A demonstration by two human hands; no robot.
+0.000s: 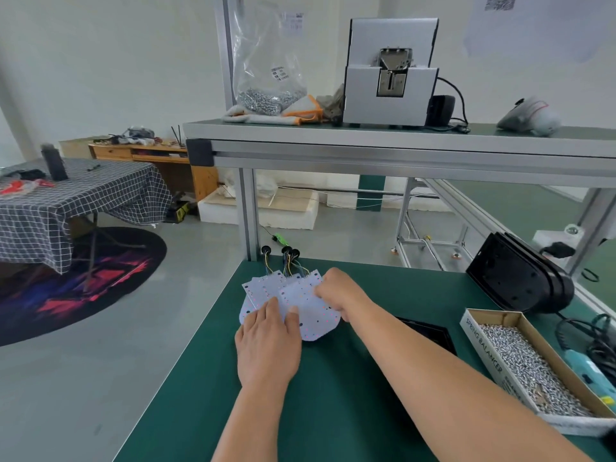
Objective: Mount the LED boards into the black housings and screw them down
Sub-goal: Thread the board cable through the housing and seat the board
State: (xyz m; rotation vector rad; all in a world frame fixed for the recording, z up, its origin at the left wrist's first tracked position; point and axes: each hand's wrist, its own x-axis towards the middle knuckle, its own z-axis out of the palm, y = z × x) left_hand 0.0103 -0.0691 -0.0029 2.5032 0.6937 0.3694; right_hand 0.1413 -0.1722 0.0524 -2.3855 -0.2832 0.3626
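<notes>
Green bench [333, 395]: L hand [268, 348] flat on LED boards [310, 305], R hand [336, 291] pinching top one.

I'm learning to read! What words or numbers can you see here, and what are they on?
"SPRING BALANCER" is on the side of the cardboard box of screws.
The label on the plastic bag of screws is too blurred to read.
The paper on the wall behind the bag is too blurred to read.
The square code on the top-right sheet is a pattern, not readable words.
</notes>
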